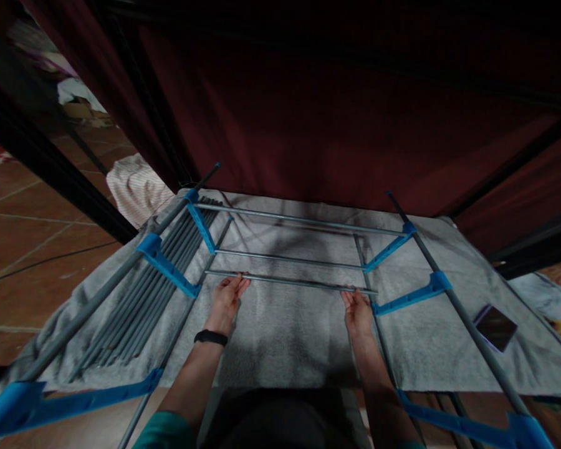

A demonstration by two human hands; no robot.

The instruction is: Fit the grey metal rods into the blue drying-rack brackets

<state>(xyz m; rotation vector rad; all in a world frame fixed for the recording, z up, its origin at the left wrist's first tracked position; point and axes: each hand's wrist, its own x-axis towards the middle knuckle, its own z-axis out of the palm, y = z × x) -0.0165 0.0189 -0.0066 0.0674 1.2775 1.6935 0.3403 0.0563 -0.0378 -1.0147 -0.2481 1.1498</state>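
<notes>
A grey metal rod [290, 282] lies crosswise between my two hands, just above a grey towel [285, 337]. My left hand [227, 300], with a black band at the wrist, grips the rod near its left end. My right hand [356, 308] holds it near the right end, fingers curled under it. The rod sits level with two blue plastic connectors [168, 265] [411, 298] of a rack frame. Two more grey crossbars [290, 259] [299, 218] are fitted between further blue connectors behind it.
A bundle of several loose grey rods [154, 293] lies on the towel at the left. Long grey side rails [453, 305] run on both sides. A dark phone [495, 326] lies at the right. Dark red fabric [331, 118] hangs behind. Tiled floor [23, 243] spreads left.
</notes>
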